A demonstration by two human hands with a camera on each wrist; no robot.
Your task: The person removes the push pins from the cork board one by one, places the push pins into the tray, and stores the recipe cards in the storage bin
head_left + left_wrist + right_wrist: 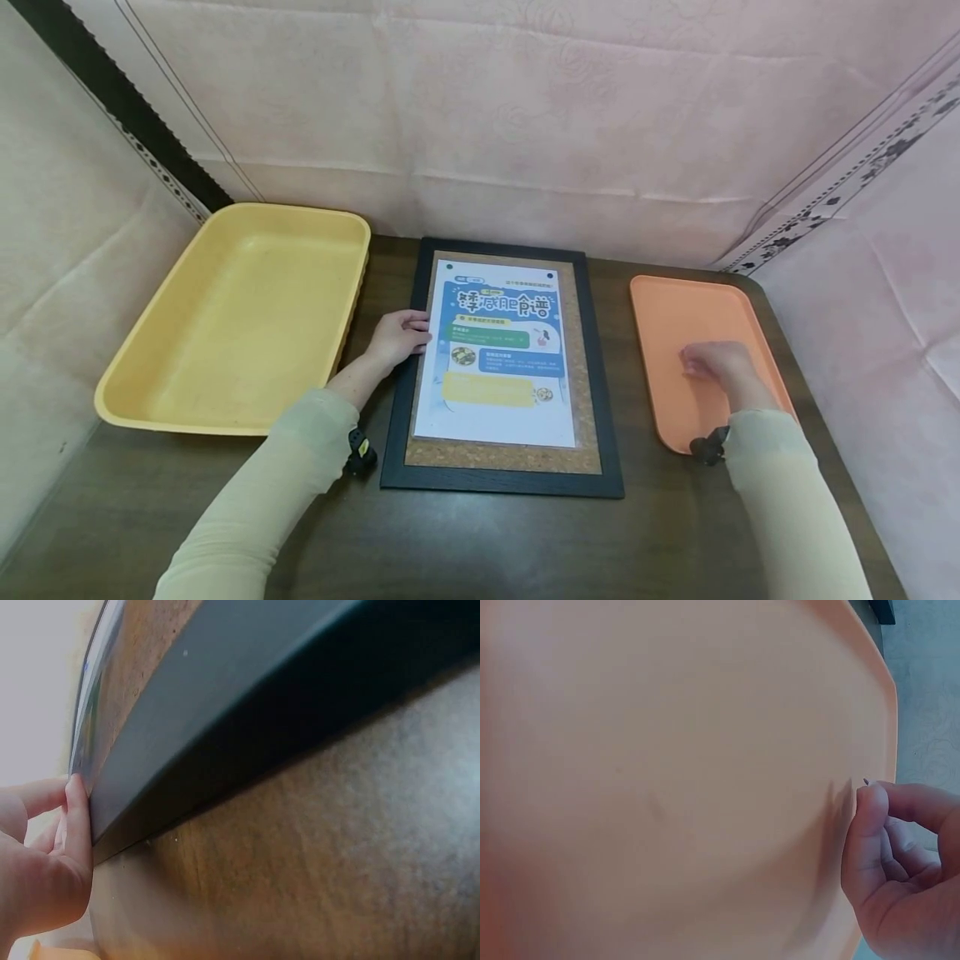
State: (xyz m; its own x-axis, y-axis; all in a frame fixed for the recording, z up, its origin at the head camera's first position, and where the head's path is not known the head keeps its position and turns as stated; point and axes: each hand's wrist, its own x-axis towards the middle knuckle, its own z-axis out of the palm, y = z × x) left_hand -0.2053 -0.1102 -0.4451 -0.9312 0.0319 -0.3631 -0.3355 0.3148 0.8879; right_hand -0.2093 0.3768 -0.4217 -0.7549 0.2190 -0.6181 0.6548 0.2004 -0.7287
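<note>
A framed cork board [502, 457] lies on the table, with a blue and white printed sheet [487, 425] on it. Round tacks show at the sheet's top left [449, 267] and top right [550, 275]. My left hand [395, 340] rests on the board's left side, its fingertips at the sheet's left edge; the left wrist view shows its fingers [77, 817] against the black frame [172, 712]. Over the orange tray [675, 317], my right hand [720, 367] pinches a thumbtack [866, 781] between thumb and forefinger, only its thin tip showing.
A large yellow tray [247, 317] stands left of the board, close to the left forearm. Pale patterned cloth [510, 125] hangs behind the dark wooden table [465, 550] and along both sides. The orange tray lies near the table's right edge.
</note>
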